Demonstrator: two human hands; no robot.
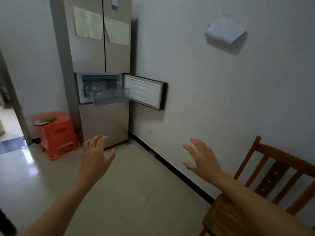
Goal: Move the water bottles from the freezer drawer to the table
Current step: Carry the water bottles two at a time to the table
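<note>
A tall beige fridge (102,53) stands at the back against the wall. Its small freezer door (144,91) is swung open to the right, and a clear plastic drawer (110,97) is pulled out of the compartment. Red-capped bottles (95,87) show dimly inside, too blurred to make out well. My left hand (96,155) and my right hand (202,158) are both raised in front of me with fingers spread, holding nothing, well short of the fridge. A wooden table corner (226,217) lies at the lower right under my right forearm.
An orange plastic stool (58,135) with a green item on top stands left of the fridge. A wooden chair (276,174) sits by the wall at the right. A doorway (10,125) opens at the far left. Pale tiled floor (136,193) stretches between me and the fridge.
</note>
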